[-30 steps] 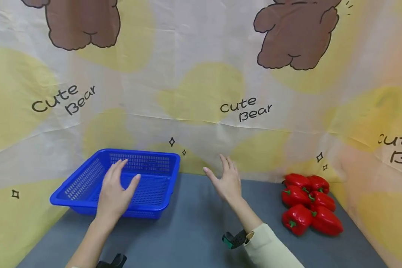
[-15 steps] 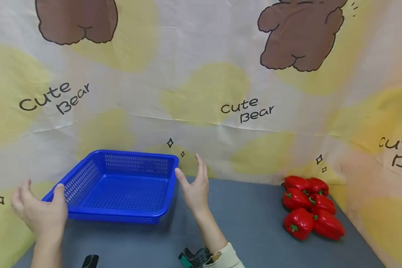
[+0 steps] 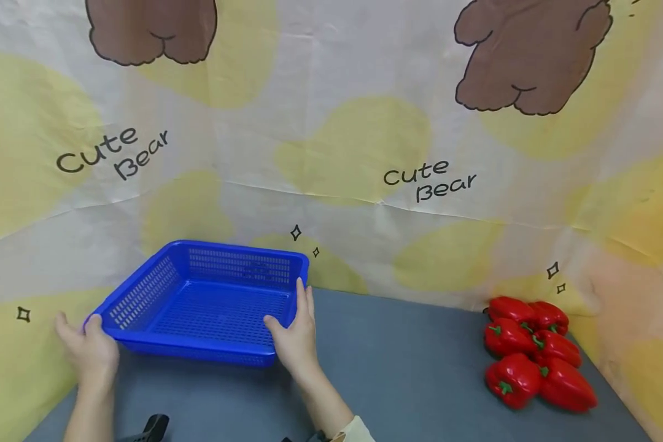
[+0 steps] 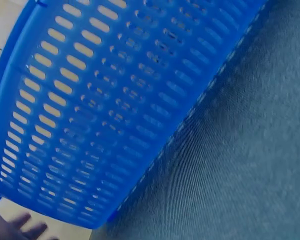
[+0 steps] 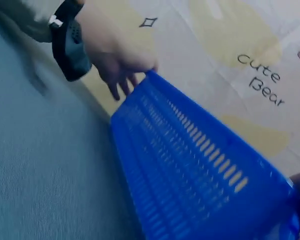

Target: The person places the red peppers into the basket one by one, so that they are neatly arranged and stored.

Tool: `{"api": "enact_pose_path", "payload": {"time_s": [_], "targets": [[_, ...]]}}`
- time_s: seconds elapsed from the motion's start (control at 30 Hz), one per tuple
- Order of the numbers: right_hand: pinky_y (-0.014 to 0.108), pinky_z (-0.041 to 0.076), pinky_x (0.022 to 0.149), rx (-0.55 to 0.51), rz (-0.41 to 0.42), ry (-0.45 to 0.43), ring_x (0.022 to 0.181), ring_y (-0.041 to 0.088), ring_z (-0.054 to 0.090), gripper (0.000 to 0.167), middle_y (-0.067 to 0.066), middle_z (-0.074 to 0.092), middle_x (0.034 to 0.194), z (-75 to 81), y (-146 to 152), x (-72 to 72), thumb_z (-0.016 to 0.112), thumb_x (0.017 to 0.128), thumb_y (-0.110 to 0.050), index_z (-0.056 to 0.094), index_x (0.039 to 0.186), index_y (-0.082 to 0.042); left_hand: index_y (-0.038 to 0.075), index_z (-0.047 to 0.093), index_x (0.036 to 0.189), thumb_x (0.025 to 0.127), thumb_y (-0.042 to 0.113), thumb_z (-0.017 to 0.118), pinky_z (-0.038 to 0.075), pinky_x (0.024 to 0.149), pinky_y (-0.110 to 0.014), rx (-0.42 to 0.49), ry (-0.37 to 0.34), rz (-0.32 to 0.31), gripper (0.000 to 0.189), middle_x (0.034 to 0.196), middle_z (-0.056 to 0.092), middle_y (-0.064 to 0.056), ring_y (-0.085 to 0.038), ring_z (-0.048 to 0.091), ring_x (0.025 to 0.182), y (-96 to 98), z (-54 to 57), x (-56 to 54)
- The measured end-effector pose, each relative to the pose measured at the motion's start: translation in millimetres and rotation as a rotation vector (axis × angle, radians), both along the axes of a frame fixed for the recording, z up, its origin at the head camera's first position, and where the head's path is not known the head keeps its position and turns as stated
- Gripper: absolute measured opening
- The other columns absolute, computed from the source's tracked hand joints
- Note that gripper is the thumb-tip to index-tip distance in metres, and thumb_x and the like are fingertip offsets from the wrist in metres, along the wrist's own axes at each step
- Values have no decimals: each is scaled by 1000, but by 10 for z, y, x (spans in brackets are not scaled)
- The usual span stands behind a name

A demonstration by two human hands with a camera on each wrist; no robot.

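Note:
A blue rectangular plastic basket (image 3: 215,313) with slotted walls stands at the left of the grey table in the head view, nothing inside it. My left hand (image 3: 91,353) grips its front left corner, thumb on the rim and fingers outside. At the front right, my right hand (image 3: 297,341) holds the rim, thumb over the inner side and fingers along the outer wall. In the left wrist view the slotted wall of the basket (image 4: 105,110) fills the upper left. The right wrist view has the left hand (image 5: 115,57) at the basket's far corner.
Several red bell peppers (image 3: 514,380) with green stems lie grouped at the right of the grey table (image 3: 398,368). Behind the table hangs a printed cloth (image 3: 342,141) with bears and lettering, close to the basket's back edge.
The left hand has gone from over the basket out to its left side and onto the corner. The right hand has moved left onto the right rim. The peppers have stayed put.

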State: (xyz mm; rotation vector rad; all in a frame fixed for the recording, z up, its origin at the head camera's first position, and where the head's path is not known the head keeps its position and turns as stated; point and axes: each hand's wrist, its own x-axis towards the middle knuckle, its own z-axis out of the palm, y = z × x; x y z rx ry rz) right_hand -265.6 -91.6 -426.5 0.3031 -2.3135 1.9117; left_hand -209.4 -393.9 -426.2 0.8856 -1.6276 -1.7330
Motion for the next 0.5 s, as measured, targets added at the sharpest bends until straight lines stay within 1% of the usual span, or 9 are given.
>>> {"api": "enact_pose_path", "payload": {"time_s": [0.03, 0.1, 0.17, 0.2, 0.23, 0.3, 0.33, 0.4, 0.5], "targets": [[66, 28, 117, -10, -9, -28, 154, 41, 23, 88, 12, 18, 170, -14, 15, -10, 71, 89, -21, 23, 162, -27, 32, -5, 163, 106, 27, 33, 0, 126, -23, -21, -15, -8, 69, 172, -2, 0, -8, 8, 155, -1, -24, -14], [64, 28, 117, -45, 4, -70, 152, 40, 28, 87, 11, 23, 168, -54, 48, -36, 68, 89, -20, 22, 162, -26, 32, 10, 163, 105, 23, 34, 15, 122, -16, -22, 16, -15, 64, 171, 10, 2, -5, 32, 147, -13, -50, -39], [60, 31, 118, -75, 45, -93, 150, 37, 34, 84, 10, 30, 166, -120, 81, -60, 65, 90, -23, 21, 162, -27, 31, 29, 159, 104, 18, 35, 40, 104, -9, 36, 83, -4, 57, 159, 39, -3, 4, 56, 118, -27, -57, -59], [59, 35, 116, -89, 70, -90, 146, 37, 42, 83, 12, 36, 163, -166, 95, -72, 63, 91, -25, 21, 162, -28, 28, 39, 154, 103, 16, 35, 47, 89, -7, 66, 123, 8, 53, 147, 51, -3, 7, 60, 100, -31, -57, -70], [56, 39, 114, -104, 97, -80, 141, 35, 47, 80, 13, 41, 160, -220, 111, -84, 61, 93, -27, 21, 162, -28, 25, 48, 149, 102, 13, 35, 49, 75, -6, 99, 175, 22, 50, 133, 58, 0, 10, 59, 84, -31, -61, -77], [50, 44, 110, -131, 152, -34, 135, 34, 54, 76, 16, 47, 156, -325, 143, -104, 57, 96, -28, 21, 162, -26, 22, 59, 136, 100, 9, 37, 48, 60, -7, 151, 253, 47, 44, 112, 59, 10, 8, 60, 72, -30, -76, -80], [46, 47, 109, -140, 175, -9, 133, 34, 56, 73, 18, 48, 154, -373, 157, -111, 56, 98, -29, 21, 162, -26, 22, 62, 131, 99, 8, 38, 48, 57, -8, 163, 271, 61, 41, 105, 58, 13, 7, 60, 70, -26, -81, -83], [37, 49, 106, -164, 228, 23, 131, 35, 58, 70, 19, 50, 152, -455, 190, -129, 53, 101, -31, 20, 162, -26, 23, 65, 124, 99, 9, 39, 48, 60, -7, 157, 268, 72, 39, 105, 58, 14, 7, 60, 75, -14, -101, -80], [27, 44, 108, -176, 290, 59, 139, 33, 51, 72, 17, 45, 156, -534, 249, -133, 52, 102, -38, 15, 163, -28, 26, 66, 120, 99, 10, 40, 47, 63, -6, 148, 249, 86, 37, 107, 59, 16, 7, 59, 81, 15, -141, -81]]}}
